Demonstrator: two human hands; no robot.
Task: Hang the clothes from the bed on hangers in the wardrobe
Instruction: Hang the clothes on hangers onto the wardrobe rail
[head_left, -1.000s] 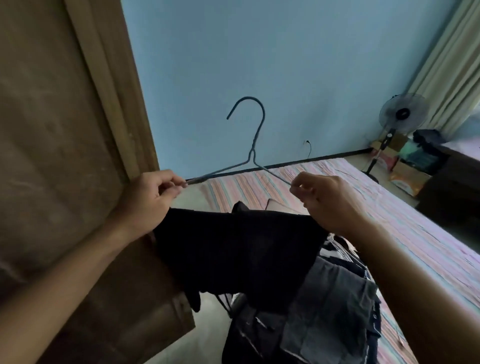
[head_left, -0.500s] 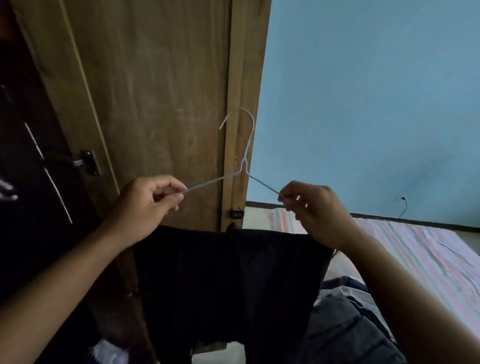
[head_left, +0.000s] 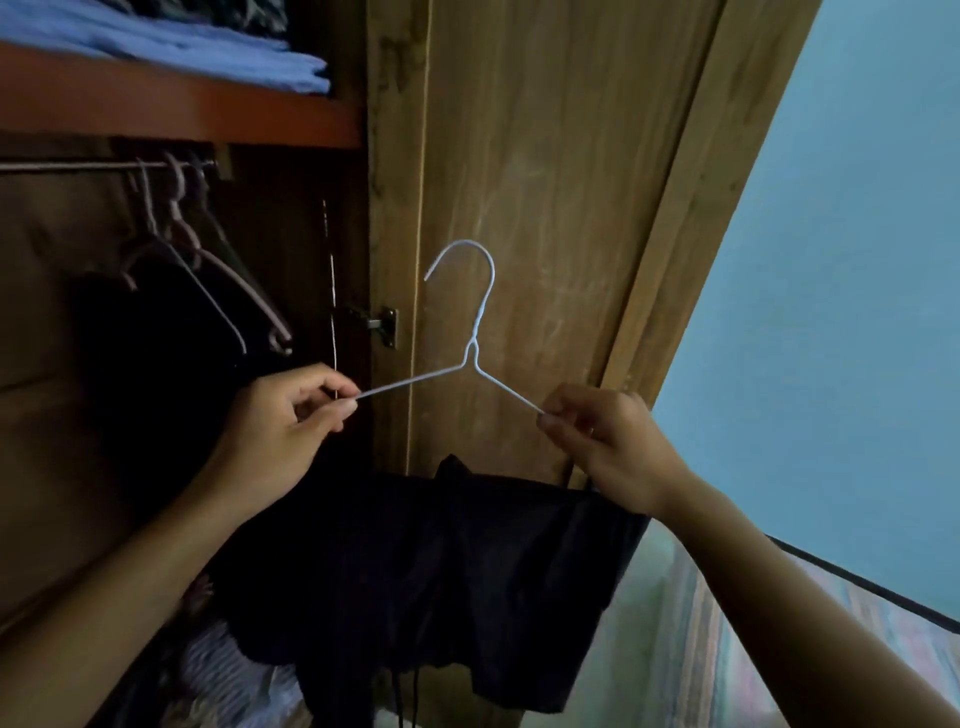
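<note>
Two garments at least, by my reckoning, mark where I am in this job: the wardrobe (head_left: 519, 156) fills the left and centre of the frame, its door standing open in the middle, and a few dark clothes already hang on pale hangers (head_left: 218, 280) from the rail (head_left: 78, 166) at upper left, under a shelf with folded blue cloth (head_left: 171, 41). In the lower centre the black garment (head_left: 441, 582) is draped over the bottom of the white wire hanger (head_left: 475, 332), so that part is done, though it is not yet on the rail. A strip of the striped bed (head_left: 727, 649) shows at lower right; I cannot tell from here how many clothes are left on it. My left hand (head_left: 280, 431) pinches the left arm of the wire hanger between thumb and fingers, and my right hand (head_left: 608, 441) pinches the right arm the same way, the hook pointing up in front of the door. What remains, I judge, is to carry the hook leftward onto the rail beside the others, then return for more.
</note>
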